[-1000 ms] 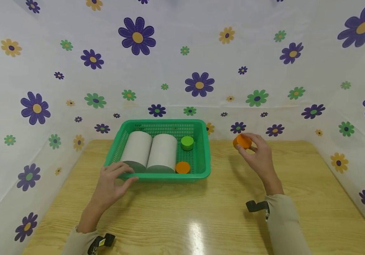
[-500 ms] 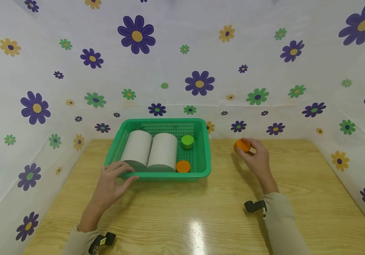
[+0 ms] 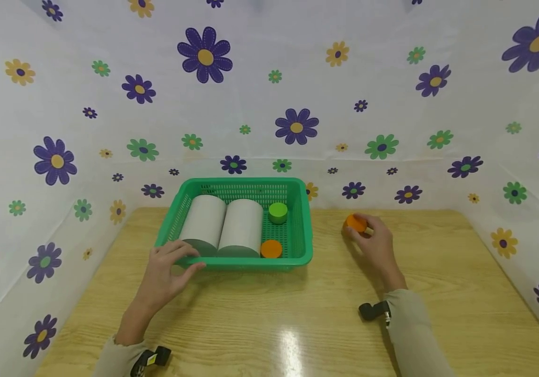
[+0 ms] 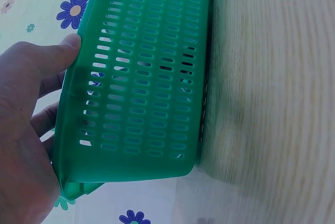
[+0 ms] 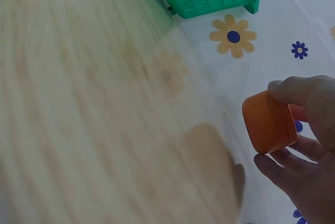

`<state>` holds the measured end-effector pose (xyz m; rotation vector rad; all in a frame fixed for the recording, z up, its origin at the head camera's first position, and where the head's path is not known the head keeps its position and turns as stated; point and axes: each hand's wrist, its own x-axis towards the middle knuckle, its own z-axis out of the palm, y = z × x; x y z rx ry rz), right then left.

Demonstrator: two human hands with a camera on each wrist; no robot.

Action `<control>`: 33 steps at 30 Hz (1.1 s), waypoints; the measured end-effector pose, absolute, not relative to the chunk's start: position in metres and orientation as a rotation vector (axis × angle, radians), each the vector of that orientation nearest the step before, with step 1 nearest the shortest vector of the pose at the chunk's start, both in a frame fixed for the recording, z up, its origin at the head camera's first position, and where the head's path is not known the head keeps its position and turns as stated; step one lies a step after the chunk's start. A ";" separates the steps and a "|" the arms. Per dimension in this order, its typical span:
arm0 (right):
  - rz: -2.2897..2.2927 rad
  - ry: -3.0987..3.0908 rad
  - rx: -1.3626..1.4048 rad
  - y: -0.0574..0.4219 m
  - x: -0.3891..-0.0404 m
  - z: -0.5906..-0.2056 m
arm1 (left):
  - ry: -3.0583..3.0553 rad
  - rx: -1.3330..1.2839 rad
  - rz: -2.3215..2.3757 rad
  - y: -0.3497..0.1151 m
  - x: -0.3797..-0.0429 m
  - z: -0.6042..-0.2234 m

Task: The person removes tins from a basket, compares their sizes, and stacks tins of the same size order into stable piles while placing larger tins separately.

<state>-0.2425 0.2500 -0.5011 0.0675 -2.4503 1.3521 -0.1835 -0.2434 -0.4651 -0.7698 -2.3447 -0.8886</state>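
Observation:
In the head view my left hand (image 3: 168, 275) grips the front-left rim of a green plastic basket (image 3: 304, 225). The left wrist view shows the thumb on the rim's outer side and the other fingers behind it. Over the table's far side, right of the basket, my right hand (image 3: 377, 245) pinches a small round orange container (image 3: 356, 223) between thumb and fingers. A seam near one end of the orange container (image 5: 267, 123) shows in the right wrist view, and its shadow falls on the table apart from it.
Inside the basket, two white cylinders (image 3: 202, 222) lie side by side at the left. A green round container (image 3: 278, 212) and another orange one (image 3: 271, 249) are at its right. Flower-printed white cloth (image 3: 250, 104) borders the wooden table (image 3: 250, 324) at back and sides.
My right hand has lowered the orange container and brought it slightly nearer to me. The left hand keeps its grip on the basket rim, and the basket stays where it was.

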 end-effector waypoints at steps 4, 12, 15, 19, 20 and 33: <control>1.353 -2.461 0.062 0.250 -0.243 -0.505 | -2.346 -0.770 -0.889 -0.244 -0.184 -0.465; 1.315 -2.482 0.080 0.248 -0.243 -0.508 | -2.347 -0.769 -0.885 -0.243 -0.183 -0.463; 1.305 -2.493 0.087 0.248 -0.242 -0.508 | -2.346 -0.769 -0.882 -0.243 -0.182 -0.462; 1.304 -2.499 0.100 0.249 -0.242 -0.508 | -2.343 -0.768 -0.884 -0.243 -0.182 -0.462; 1.306 -2.502 0.102 0.249 -0.242 -0.508 | -2.343 -0.768 -0.885 -0.243 -0.182 -0.462; 1.296 -2.538 0.104 0.253 -0.240 -0.501 | -2.354 -0.769 -0.901 -0.243 -0.183 -0.463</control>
